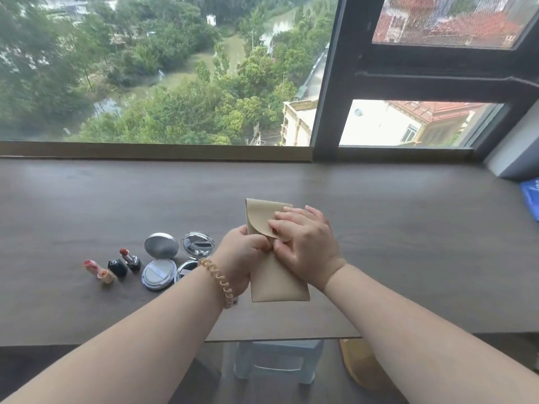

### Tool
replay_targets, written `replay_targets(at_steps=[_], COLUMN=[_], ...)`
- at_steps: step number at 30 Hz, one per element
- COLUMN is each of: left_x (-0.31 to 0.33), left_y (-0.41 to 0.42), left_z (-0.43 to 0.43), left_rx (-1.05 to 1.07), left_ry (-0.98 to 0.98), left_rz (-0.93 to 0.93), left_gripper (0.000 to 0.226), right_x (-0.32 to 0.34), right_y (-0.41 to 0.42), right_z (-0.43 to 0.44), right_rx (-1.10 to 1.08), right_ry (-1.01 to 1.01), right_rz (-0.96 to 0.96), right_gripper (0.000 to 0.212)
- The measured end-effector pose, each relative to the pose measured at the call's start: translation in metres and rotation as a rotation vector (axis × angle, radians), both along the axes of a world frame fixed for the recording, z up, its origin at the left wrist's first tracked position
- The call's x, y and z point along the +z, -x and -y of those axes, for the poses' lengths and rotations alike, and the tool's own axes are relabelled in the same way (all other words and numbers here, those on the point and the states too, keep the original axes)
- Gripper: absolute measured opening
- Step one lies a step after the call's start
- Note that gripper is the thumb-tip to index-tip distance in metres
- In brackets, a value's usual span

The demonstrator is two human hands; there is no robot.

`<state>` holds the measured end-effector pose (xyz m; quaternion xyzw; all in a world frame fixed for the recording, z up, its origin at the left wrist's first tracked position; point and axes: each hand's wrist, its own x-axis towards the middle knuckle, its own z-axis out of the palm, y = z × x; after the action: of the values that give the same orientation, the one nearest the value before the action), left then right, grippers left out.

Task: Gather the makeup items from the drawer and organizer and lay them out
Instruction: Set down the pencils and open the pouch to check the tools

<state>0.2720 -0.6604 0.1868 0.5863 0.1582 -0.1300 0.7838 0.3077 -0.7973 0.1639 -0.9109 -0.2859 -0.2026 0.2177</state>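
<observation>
Holding the beige pouch (pixel 277 284) two-handed over the counter (pixel 408 234), mid-frame. Left grip (pixel 239 252) is closed round the pouch's left edge near the middle, steadying the body. Right grip (pixel 306 243) is closed on the rounded flap (pixel 262 225), fingers across the top, thumb apparently tucked under. Reads as working the flap open to get at the contents, which aren't visible. Pouch runs lengthways away from the person; can't tell if its lower end touches the counter. Bracelet (pixel 218 279) on the left wrist. Laid out left of the hands, close together in a loose row: pink lipstick (pixel 90 265) and its cap (pixel 106 276), red lipstick (pixel 128 256) by a black cap (pixel 118 267), silver cushion compact (pixel 159 272) hinged open, mirrored compact (pixel 198 243) also open, its base partly behind the left wrist. Everything uncapped or opened, presumably for display. Judgement: pouch is the item in hand, with free counter to the right for what comes out
</observation>
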Motion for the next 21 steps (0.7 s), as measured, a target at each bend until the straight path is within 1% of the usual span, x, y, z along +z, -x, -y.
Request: replay_targets(at_steps=[7,11,14,18,21], left_x=[0.004,0.007,0.006,0.004,0.003], left_y=[0.029,0.045,0.057,0.069,0.078], left_z=[-0.033,-0.055,-0.066,-0.078,-0.089], left_rx=[-0.019,-0.071,-0.096,-0.114,-0.187], left_ry=[-0.032,-0.049,-0.102,-0.073,-0.057], left_rz=[0.039,0.051,0.059,0.07,0.055], left_gripper=[0.025,0.028,0.026,0.024,0.024], right_x=[0.005,0.012,0.028,0.045,0.063], right_y=[0.029,0.045,0.054,0.06,0.056], right_z=[-0.034,-0.052,-0.057,-0.058,-0.054], right_rx=[-0.013,-0.04,-0.106,-0.128,-0.189], right_ry=[0.004,-0.012,-0.13,-0.349,-0.546], right_rz=[0.069,0.07,-0.083,-0.367,-0.447], right_gripper=[0.027,0.024,0.025,0.035,0.029])
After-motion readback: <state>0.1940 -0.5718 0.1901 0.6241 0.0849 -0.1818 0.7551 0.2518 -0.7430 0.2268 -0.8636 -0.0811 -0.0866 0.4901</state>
